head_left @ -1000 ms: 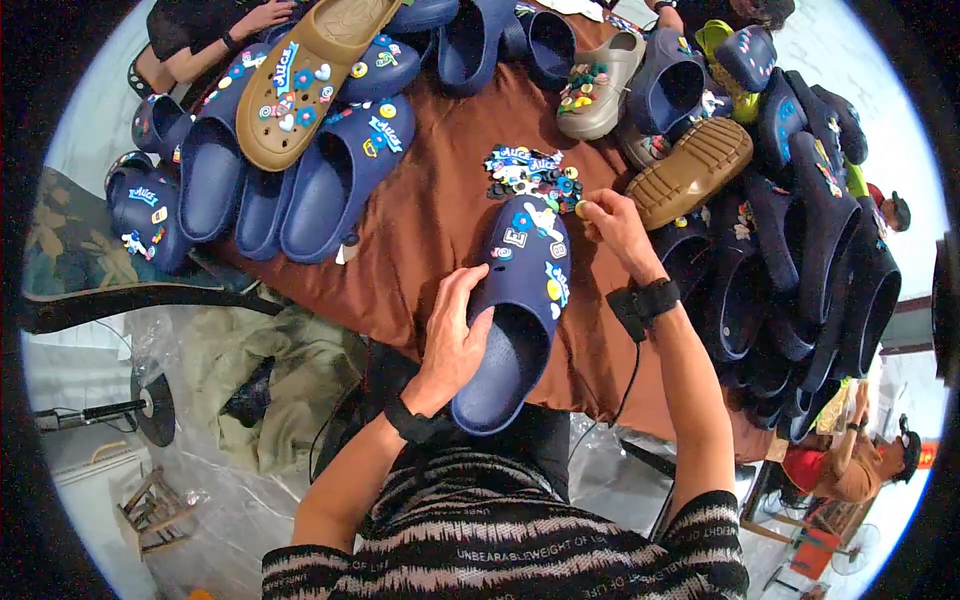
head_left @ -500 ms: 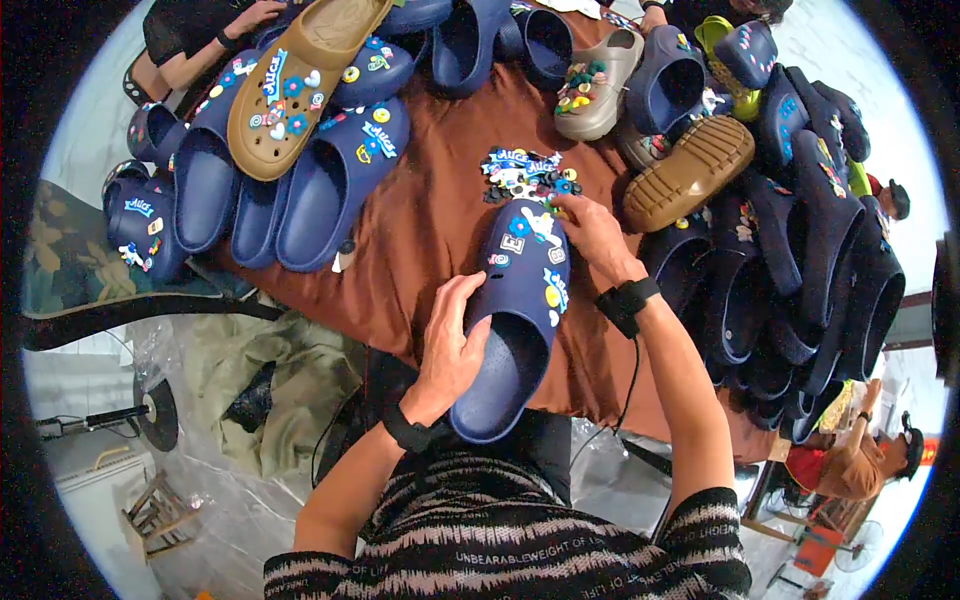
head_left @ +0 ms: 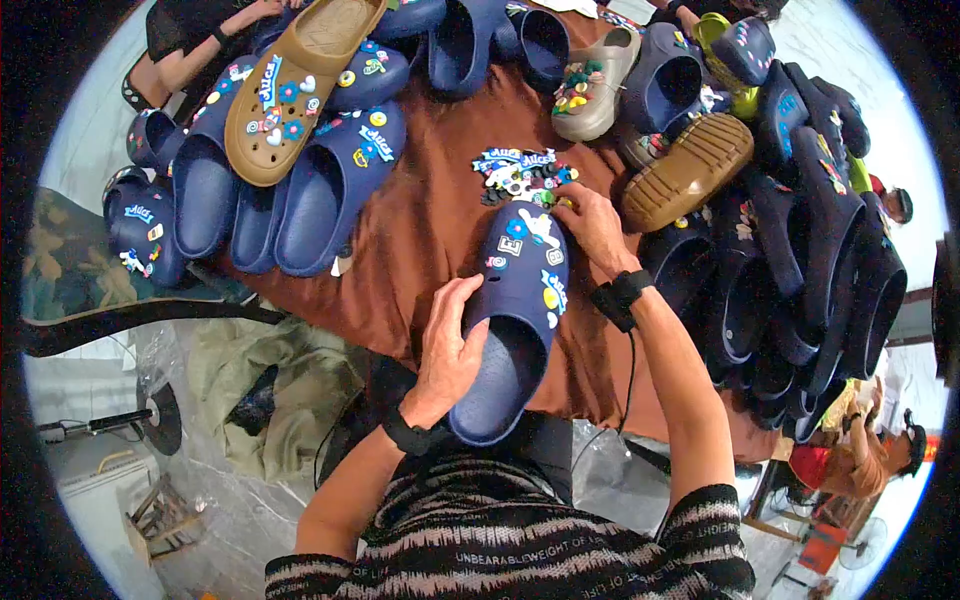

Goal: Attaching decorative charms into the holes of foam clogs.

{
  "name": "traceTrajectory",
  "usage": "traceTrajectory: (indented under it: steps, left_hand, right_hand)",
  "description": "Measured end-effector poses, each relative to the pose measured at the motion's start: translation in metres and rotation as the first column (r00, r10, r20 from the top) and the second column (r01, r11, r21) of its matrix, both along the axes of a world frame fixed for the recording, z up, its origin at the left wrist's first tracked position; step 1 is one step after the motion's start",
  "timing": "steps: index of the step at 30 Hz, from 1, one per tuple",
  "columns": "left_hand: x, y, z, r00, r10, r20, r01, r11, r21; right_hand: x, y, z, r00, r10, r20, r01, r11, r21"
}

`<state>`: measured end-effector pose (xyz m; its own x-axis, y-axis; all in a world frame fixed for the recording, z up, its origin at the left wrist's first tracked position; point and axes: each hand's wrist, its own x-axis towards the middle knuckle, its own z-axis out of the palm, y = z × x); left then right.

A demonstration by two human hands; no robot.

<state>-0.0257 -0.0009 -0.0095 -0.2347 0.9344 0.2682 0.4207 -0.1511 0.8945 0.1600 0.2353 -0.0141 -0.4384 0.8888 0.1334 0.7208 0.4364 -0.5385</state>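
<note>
A navy clog (head_left: pixel 505 350) stands on the brown cloth before me, its toe pointing away and its opening toward me. Several colourful shoe charms dot its upper, among them a white figure, a letter tile and a blue flower. My left hand (head_left: pixel 447 345) grips the clog's left side, thumb by the opening. Beside the right of the toe, my right hand (head_left: pixel 592 228) has its fingertips pinched together; whatever they hold, if anything, is hidden. A pile of loose charms (head_left: pixel 520 178) lies just beyond the toe.
Decorated navy clogs (head_left: pixel 345 190) and a tan clog (head_left: pixel 270 110) crowd the left. More dark clogs (head_left: pixel 745 290) are heaped at right, with an upturned brown clog (head_left: pixel 690 170) and a beige clog (head_left: pixel 597 85). Other people's arms (head_left: pixel 235 25) show at the far edge.
My right hand has shifted very slightly beside the clog's toe. The left hand keeps its grip, and the clog stays nearly where it was.
</note>
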Motion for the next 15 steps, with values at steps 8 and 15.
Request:
traceTrajectory:
  steps: [8, 15]
  left_hand:
    - [0.001, 0.002, -0.001, 1.0, -0.007, 0.005, 0.007, 1.0, -0.004]
    - [0.0, 0.001, 0.002, 1.0, -0.005, -0.001, 0.005, 1.0, -0.006]
  right_hand:
    - [-0.011, 0.002, 0.006, 0.988, 0.028, 0.154, -0.045, 0.993, 0.113]
    - [-0.014, 0.006, 0.013, 0.928, 0.12, 0.353, -0.187, 0.969, 0.161]
